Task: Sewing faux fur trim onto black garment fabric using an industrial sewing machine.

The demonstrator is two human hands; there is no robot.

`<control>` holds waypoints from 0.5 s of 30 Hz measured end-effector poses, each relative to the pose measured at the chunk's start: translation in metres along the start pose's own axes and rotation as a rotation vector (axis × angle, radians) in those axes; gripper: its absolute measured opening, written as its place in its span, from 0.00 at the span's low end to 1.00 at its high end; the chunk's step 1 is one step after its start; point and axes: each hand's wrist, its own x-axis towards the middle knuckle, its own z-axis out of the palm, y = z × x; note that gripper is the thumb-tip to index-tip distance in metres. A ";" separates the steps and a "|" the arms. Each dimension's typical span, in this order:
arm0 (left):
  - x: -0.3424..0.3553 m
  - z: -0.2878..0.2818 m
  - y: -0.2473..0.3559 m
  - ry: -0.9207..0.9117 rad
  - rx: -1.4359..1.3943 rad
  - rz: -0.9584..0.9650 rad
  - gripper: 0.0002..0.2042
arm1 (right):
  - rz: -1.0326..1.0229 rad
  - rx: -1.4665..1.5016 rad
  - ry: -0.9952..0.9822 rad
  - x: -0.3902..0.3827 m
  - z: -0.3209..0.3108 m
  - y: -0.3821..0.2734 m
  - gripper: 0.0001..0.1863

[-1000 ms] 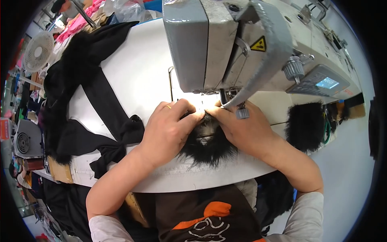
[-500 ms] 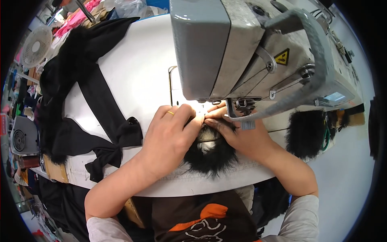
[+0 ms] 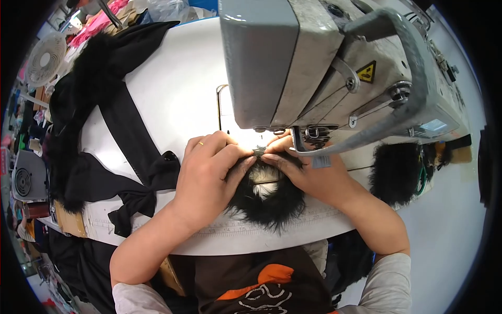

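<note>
Under the head of a grey sewing machine (image 3: 260, 63), a ring of black fur (image 3: 272, 207) lies on the white table (image 3: 172, 78). My left hand (image 3: 212, 175) pinches the top edge of the fur ring just left of the needle area. My right hand (image 3: 314, 178) grips the same edge from the right, its fingertips beside my left ones and partly hidden behind the machine's metal guard (image 3: 424, 94). Both hands are closed, and the pale table shows through the middle of the ring.
A black garment with fur trim (image 3: 123, 120) spreads across the left of the table. A black fur piece (image 3: 392, 170) and green-handled scissors (image 3: 422, 178) lie at the right. A white fan (image 3: 46, 60), a grey boxy device (image 3: 29, 175) and pink fabric (image 3: 99, 26) are further left.
My left hand has shifted slightly left, its index fingertip and thumb now separated along the fur edge. My right hand stays near the needle. The view has also shifted a little.
</note>
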 end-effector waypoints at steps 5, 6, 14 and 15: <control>0.002 0.001 -0.004 -0.016 -0.057 -0.026 0.05 | -0.042 -0.043 -0.024 0.001 -0.003 -0.004 0.08; 0.002 0.001 -0.005 -0.027 -0.080 -0.035 0.05 | -0.076 -0.031 0.000 0.001 0.000 -0.002 0.08; 0.006 0.001 -0.008 -0.074 -0.130 -0.061 0.05 | -0.016 -0.065 -0.136 0.003 -0.007 0.006 0.09; 0.006 0.000 -0.008 -0.097 -0.137 -0.071 0.05 | -0.059 -0.091 -0.063 0.004 0.000 0.011 0.11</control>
